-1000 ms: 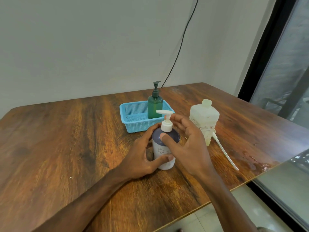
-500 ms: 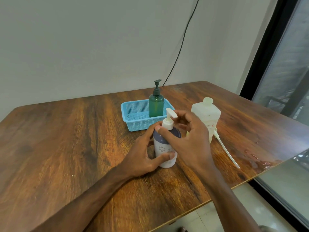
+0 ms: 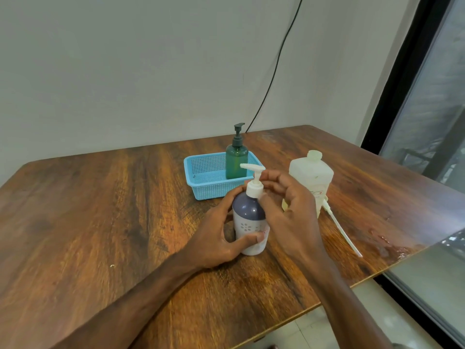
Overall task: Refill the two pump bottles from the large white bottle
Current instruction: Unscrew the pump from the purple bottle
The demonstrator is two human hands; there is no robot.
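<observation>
the left hand [image 3: 219, 238] wraps the purple pump bottle [image 3: 249, 219] near centre, bracing it upright so the right hand [image 3: 289, 210], curled on its white pump collar [image 3: 254, 189], can likely twist it; the uncapped large white bottle [image 3: 310, 173] stands just right, the green pump bottle [image 3: 236, 159] in the far basket [image 3: 201, 178].

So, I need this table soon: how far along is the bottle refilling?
Looks done: the dark green pump bottle stands closed in the blue mesh basket. In hand: the left hand grips the purple-and-white pump bottle while the right hand pinches its white pump collar. Left: the large white bottle is uncapped, a white pump tube lying beside it.
</observation>
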